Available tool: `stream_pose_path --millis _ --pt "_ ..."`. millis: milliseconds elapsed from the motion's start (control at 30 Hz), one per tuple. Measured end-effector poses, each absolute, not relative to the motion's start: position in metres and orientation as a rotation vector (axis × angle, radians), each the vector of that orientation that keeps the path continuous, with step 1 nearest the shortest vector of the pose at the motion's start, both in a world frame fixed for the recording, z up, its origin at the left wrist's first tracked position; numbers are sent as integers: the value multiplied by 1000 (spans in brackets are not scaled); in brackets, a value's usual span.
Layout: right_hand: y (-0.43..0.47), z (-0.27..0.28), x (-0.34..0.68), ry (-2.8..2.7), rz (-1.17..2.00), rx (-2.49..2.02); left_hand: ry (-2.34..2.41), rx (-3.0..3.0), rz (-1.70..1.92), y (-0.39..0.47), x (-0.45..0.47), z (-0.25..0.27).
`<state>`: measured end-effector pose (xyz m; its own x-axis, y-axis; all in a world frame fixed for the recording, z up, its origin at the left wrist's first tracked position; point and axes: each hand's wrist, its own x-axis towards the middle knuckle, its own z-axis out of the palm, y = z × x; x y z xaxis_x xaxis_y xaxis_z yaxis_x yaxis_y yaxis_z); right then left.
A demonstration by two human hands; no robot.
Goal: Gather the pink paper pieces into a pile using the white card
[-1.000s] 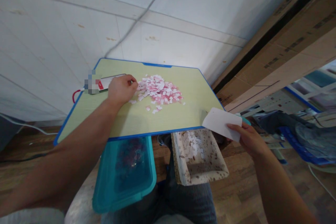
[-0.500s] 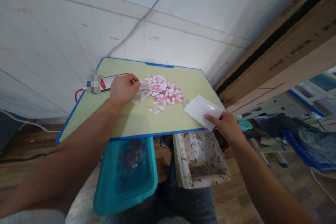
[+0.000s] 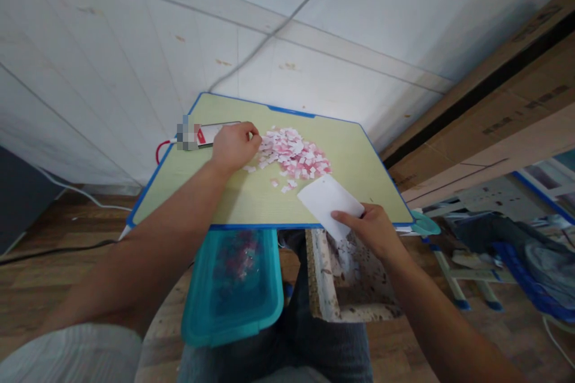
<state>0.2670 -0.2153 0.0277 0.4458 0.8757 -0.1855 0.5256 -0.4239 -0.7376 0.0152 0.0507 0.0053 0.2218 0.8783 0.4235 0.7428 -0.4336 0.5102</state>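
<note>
On the yellow-topped table (image 3: 171, 194) with a blue rim lies a heap of small pink and white paper pieces (image 3: 296, 152); a few pieces are scattered in front of it. My left hand (image 3: 236, 146) is at the heap's left edge, partly over a phone (image 3: 209, 133). Its fingers are curled together, and whatever they may pinch is hidden. A plain white card (image 3: 330, 203) is gripped between the thumb and fingers of my right hand (image 3: 371, 224). The card is tilted just in front of the heap, its lower corner past the table's near edge.
Below the table edge, a teal plastic bin (image 3: 231, 311) with reddish contents sits at left. Beside it, a speckled foam box (image 3: 321, 287) holds white pieces. Tall cardboard boxes (image 3: 507, 125) lean at right. A red-and-white cable (image 3: 162, 146) runs to the phone.
My right hand has brought the white card leftward, closer to the heap and over the foam box's edge. My left hand stays by the heap with fingers curled. The view has shifted.
</note>
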Motion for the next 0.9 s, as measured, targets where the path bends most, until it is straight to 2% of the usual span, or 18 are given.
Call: stream_pose_path --millis 433,900 --pt "-193 34 208 -1432 828 -1982 1528 2286 1018 51 13 4" --pt "-180 25 248 -1312 699 -1934 1564 2287 1025 50 14 3"
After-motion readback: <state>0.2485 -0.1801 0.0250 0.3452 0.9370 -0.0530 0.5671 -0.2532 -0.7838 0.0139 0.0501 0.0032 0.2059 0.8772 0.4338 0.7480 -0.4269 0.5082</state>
